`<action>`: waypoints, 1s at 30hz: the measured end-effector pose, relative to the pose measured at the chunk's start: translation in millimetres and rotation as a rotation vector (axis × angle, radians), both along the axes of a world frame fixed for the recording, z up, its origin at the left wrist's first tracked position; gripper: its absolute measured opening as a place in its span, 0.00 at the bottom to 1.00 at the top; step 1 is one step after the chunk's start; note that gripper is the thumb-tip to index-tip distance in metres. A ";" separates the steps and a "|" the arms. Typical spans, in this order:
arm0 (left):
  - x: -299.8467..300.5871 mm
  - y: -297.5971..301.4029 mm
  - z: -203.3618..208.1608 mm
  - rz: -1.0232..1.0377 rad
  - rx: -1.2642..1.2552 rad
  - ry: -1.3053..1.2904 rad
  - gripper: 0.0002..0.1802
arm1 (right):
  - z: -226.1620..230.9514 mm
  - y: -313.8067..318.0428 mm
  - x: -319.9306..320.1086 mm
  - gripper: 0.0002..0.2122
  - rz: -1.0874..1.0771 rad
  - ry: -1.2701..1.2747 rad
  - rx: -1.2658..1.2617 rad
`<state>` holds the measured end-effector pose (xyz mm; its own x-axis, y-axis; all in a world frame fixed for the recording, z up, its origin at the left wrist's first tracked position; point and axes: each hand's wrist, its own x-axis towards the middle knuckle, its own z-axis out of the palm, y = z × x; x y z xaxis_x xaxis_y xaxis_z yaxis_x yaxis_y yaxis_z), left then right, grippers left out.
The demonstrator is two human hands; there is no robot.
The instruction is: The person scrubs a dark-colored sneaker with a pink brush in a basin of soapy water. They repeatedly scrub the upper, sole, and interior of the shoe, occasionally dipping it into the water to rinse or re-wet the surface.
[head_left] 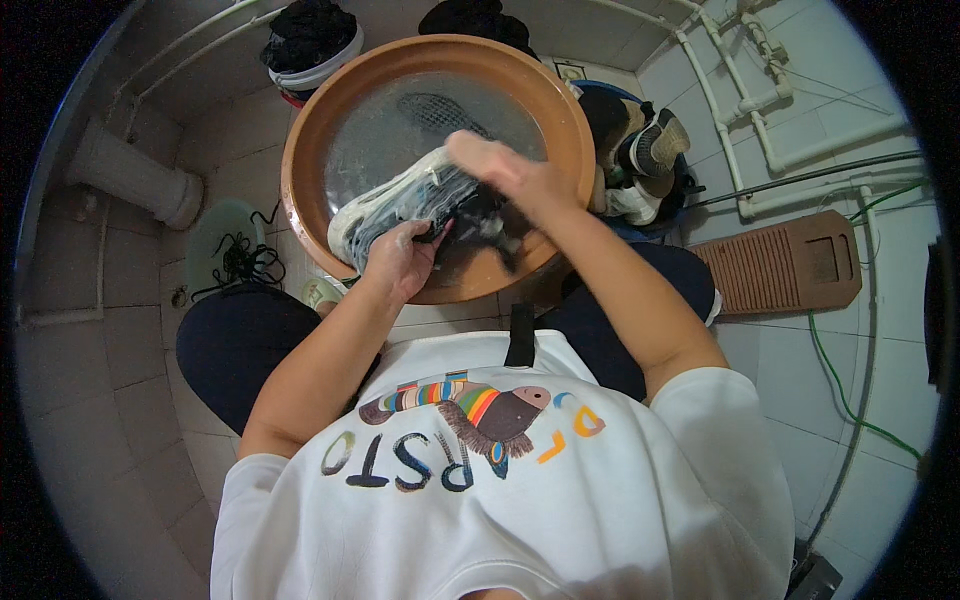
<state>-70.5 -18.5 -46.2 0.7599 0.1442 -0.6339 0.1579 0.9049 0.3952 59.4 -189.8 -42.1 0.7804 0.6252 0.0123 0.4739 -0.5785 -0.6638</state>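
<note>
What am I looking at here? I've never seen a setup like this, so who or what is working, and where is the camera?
There is no machine here: a person works with two bare hands. The single picture comes from a wide fisheye camera on their head, looking down, so straight edges bend near the rim.

The left hand holds a wet, pale-and-dark shoe over a round orange-brown basin of cloudy water. The right hand is at the shoe's far end, too blurred to tell its grip. A dark mesh item lies in the water.

To the right are more shoes and a brown ridged board; to the left, black laces at a pale bowl.
</note>
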 end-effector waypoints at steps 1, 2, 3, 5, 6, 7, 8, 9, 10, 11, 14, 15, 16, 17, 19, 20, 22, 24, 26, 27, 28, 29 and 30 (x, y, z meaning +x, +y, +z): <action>1.5 -1.9 1.4 0.040 -0.010 -0.019 0.14 | 2.5 -10.2 5.4 0.24 -0.227 -0.045 -0.173; 1.3 -2.8 1.5 0.044 0.021 -0.037 0.14 | 3.0 -13.3 7.7 0.23 -0.239 -0.055 -0.227; 0.5 -4.2 0.6 0.046 0.050 -0.056 0.14 | 10.4 -12.1 5.6 0.23 -0.252 -0.064 -0.282; 3.1 -6.7 -6.5 0.047 0.044 -0.055 0.14 | 12.9 3.2 -1.2 0.24 -0.104 -0.078 -0.308; 3.8 -1.3 -17.2 0.047 0.012 -0.036 0.15 | -7.2 11.2 -1.8 0.25 -0.078 -0.044 -0.354; 3.3 5.0 -23.8 0.053 -0.017 -0.014 0.16 | -5.8 24.8 -14.2 0.25 0.002 -0.085 -0.483; 2.3 8.5 -28.6 0.005 -0.004 -0.010 0.17 | 5.0 23.5 -16.5 0.24 0.037 -0.077 -0.440; 1.2 8.5 -20.7 0.002 0.024 0.026 0.17 | 20.6 24.2 -18.7 0.23 0.072 -0.065 -0.391; 1.9 5.3 -5.3 -0.012 0.049 0.057 0.17 | 6.5 9.6 -6.4 0.24 0.003 -0.023 -0.211; 2.4 2.4 3.7 -0.025 0.075 0.088 0.17 | -13.2 -8.3 15.0 0.24 -0.065 0.019 -0.030; 2.9 0.8 2.0 0.032 0.085 -0.067 0.18 | -17.6 -23.1 47.8 0.29 -0.305 0.036 -0.069; 2.2 1.1 -0.5 0.039 0.086 -0.016 0.18 | -15.4 -22.3 55.1 0.31 -0.347 0.048 0.016; 0.3 2.0 -4.2 0.048 0.088 0.035 0.19 | -12.8 -25.4 57.2 0.32 -0.318 0.222 0.066; -0.4 2.3 -6.1 0.056 0.090 0.085 0.19 | -7.4 -29.0 61.1 0.34 -0.287 0.396 0.117; -1.8 2.7 -3.4 0.047 0.061 0.090 0.17 | -13.6 -27.2 61.5 0.34 -0.150 0.544 0.153; 0.0 4.1 -4.6 0.049 0.044 0.097 0.14 | -28.3 -25.4 61.7 0.33 -0.060 0.520 0.135; -0.4 8.2 -6.5 0.036 0.072 0.113 0.10 | -26.8 -18.0 59.1 0.35 0.031 0.486 0.037; -3.8 10.4 -11.2 -0.003 0.158 0.136 0.09 | -21.5 -16.5 56.4 0.35 0.057 0.472 0.021; -10.3 14.5 -8.8 -0.188 0.351 0.250 0.10 | -20.4 -17.0 53.3 0.35 0.065 0.430 0.033; -15.5 16.4 10.5 -0.356 0.503 0.348 0.12 | -19.0 -18.3 51.2 0.35 0.059 0.391 0.058; -17.8 16.5 34.4 -0.523 0.656 0.442 0.14 | -16.4 -18.7 49.4 0.35 0.054 0.347 0.082; -14.1 12.5 72.6 -0.748 0.760 0.493 0.18 | -9.7 -20.1 47.6 0.35 0.060 0.329 0.086; -17.0 24.9 71.1 -0.865 0.995 0.442 0.20 | 1.5 -19.2 45.5 0.35 0.074 0.312 0.091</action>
